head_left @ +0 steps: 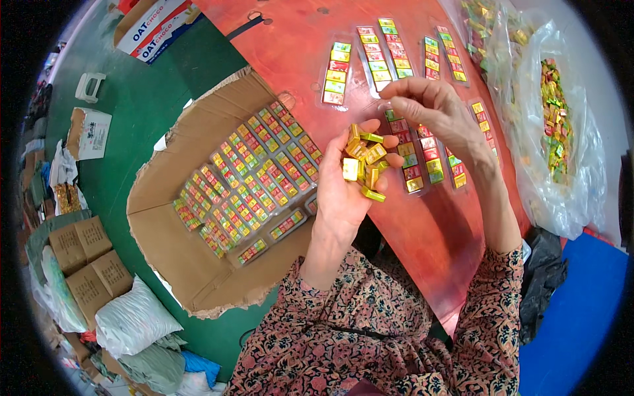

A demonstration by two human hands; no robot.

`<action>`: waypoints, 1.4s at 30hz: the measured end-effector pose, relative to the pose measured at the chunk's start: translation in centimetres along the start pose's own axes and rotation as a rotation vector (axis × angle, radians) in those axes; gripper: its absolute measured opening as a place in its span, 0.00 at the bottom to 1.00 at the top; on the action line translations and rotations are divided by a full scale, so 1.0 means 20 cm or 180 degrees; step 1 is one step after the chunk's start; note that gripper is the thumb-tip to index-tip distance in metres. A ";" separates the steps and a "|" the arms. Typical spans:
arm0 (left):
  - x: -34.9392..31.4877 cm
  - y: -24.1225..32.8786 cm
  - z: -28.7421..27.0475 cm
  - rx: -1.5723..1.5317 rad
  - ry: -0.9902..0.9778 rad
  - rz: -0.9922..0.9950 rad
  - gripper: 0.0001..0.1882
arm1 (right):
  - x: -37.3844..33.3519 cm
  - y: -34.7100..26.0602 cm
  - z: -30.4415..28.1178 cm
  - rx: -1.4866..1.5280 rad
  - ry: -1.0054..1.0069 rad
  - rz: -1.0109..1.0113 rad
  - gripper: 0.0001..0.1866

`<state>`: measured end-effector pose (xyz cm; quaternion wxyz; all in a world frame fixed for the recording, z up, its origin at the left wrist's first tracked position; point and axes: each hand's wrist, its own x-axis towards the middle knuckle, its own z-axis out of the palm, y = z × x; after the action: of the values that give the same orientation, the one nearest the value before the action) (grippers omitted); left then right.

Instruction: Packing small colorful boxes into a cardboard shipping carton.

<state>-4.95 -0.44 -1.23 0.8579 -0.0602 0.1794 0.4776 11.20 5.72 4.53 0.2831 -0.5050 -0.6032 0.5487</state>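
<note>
In the middle of the view, my left hand (338,193) is cupped palm up around several small foil-wrapped candies (362,156), gold and yellow-green blocks heaped on the palm and fingers. Just above and to its right, my right hand (439,112) has its fingers curled with thumb and forefinger close together. Whatever sits between those fingertips, if anything, is too small to make out. Beneath and beyond this hand, narrow clear plastic trays (337,74) of red, yellow and green candies lie on the red tabletop (284,39). My right hand and forearm partly cover some trays.
To the left stands a large open cardboard box (162,228) with rows of filled candy trays (257,171). A clear plastic bag (528,125) of loose candies lies at the table's right. Smaller brown cartons (86,257) and a stuffed white sack (135,317) sit at far left.
</note>
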 end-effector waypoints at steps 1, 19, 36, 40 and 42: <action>0.00 0.00 0.00 0.0002 -0.0002 -0.0008 0.21 | -0.01 -0.01 0.00 0.0010 -0.0109 -0.0005 0.13; 0.00 -0.02 0.02 0.0136 0.0047 0.0133 0.19 | -0.04 -0.08 0.10 -0.1391 -0.0242 -0.0500 0.06; -0.01 -0.01 0.02 -0.0036 -0.0062 0.0187 0.22 | -0.01 0.00 0.05 0.0496 0.0233 0.0365 0.11; -0.01 -0.01 0.02 -0.0010 -0.0016 0.0200 0.22 | -0.03 0.02 0.04 0.0522 0.0197 0.0360 0.11; 0.00 -0.01 0.02 -0.0015 -0.0033 0.0187 0.22 | -0.04 0.02 0.03 0.0524 0.0193 0.0328 0.11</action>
<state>-4.69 -0.48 -0.85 0.8443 -0.0545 0.1755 0.5033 11.02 4.66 4.11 0.3131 -0.5267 -0.5204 0.5947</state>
